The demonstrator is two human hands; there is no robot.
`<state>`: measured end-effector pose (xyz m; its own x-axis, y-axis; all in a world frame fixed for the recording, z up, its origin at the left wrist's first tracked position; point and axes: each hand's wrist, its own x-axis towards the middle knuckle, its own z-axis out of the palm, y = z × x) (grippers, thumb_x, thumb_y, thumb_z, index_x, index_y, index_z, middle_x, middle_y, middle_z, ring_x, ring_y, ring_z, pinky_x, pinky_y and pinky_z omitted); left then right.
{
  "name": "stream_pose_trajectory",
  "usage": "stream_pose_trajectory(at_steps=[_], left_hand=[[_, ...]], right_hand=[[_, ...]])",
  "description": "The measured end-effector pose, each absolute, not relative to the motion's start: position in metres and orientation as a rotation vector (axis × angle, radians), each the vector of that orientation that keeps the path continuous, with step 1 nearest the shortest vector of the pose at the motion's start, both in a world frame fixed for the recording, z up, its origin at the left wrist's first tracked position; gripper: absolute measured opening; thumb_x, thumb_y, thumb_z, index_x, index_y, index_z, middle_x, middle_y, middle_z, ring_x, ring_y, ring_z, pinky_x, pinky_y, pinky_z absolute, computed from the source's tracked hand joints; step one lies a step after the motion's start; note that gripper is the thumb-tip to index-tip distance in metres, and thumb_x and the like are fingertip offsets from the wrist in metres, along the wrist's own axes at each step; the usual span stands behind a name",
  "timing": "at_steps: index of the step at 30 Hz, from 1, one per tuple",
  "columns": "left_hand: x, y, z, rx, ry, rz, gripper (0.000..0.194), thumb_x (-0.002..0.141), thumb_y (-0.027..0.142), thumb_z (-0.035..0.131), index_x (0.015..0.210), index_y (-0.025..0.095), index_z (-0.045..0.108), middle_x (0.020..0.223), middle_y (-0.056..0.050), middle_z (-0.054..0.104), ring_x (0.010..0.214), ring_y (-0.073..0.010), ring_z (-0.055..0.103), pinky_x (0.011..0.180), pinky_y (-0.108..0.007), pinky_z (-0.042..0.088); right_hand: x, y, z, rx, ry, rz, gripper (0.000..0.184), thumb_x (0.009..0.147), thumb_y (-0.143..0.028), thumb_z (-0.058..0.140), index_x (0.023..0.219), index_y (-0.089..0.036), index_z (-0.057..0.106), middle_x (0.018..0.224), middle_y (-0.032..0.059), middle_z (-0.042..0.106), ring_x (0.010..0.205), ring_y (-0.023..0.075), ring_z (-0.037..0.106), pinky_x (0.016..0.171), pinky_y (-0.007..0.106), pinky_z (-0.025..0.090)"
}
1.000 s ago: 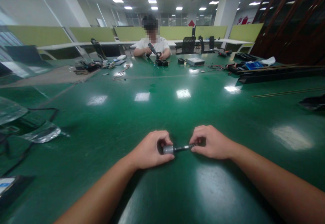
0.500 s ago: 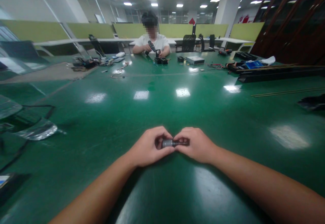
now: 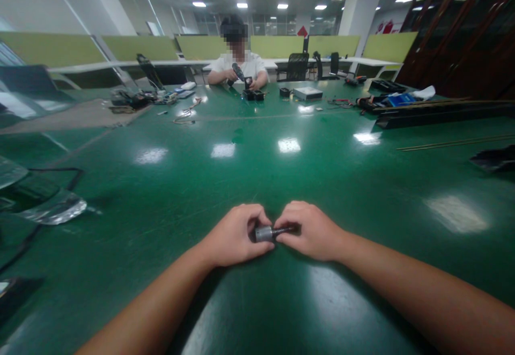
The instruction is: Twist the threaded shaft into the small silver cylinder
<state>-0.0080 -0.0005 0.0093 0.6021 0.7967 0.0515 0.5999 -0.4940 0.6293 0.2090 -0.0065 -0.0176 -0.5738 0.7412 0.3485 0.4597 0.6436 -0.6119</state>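
A short grey metal cylinder (image 3: 264, 233) lies on its side between the thumb and fingers of my left hand (image 3: 237, 237). From its right end runs a thin dark rod (image 3: 280, 230), roughly level and pointing right. My right hand (image 3: 311, 231) pinches this rod close to the cylinder, thumb below and fingers above. The rod's far end sits in the shade of my right palm, so its tip is hard to make out. Both hands are low over the green table (image 3: 257, 178), with their fingertips almost meeting.
Across the table a person (image 3: 239, 65) holds a power drill (image 3: 238, 72) over black parts (image 3: 252, 95). A silver box (image 3: 308, 93), black channels (image 3: 438, 113) and thin brass-coloured rods (image 3: 450, 143) lie to the right. Clear plastic (image 3: 52, 205) and a dark cable are at left.
My right hand has slid left along the rod, from its far part to near the cylinder. My left hand keeps its grip on the cylinder. The camera view has shifted slightly.
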Motion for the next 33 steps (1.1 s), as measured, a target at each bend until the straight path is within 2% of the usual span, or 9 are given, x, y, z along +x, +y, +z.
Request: stream_pose_trajectory(at_steps=[7,33], left_hand=[[-0.011,0.002,0.01,2.31,1.021,0.457,0.023,0.071,0.025,0.077,0.085,0.017,0.061,0.083,0.0,0.059,0.075,-0.0159,0.055,0.069,-0.025,0.039],[-0.009,0.002,0.013,2.321,1.04,0.439,0.025,0.069,0.028,0.078,0.083,0.017,0.06,0.081,0.001,0.059,0.075,-0.0162,0.055,0.07,-0.026,0.038]], right_hand=[[0.211,-0.008,-0.016,-0.899,-2.272,0.649,0.011,0.078,-0.02,0.075,0.087,-0.019,0.07,0.085,0.003,0.07,0.083,0.0178,0.06,0.078,0.031,0.044],[0.223,-0.009,-0.009,-0.949,-2.283,0.687,0.008,0.076,-0.016,0.074,0.082,-0.017,0.07,0.079,0.0031,0.068,0.077,0.017,0.059,0.072,0.029,0.044]])
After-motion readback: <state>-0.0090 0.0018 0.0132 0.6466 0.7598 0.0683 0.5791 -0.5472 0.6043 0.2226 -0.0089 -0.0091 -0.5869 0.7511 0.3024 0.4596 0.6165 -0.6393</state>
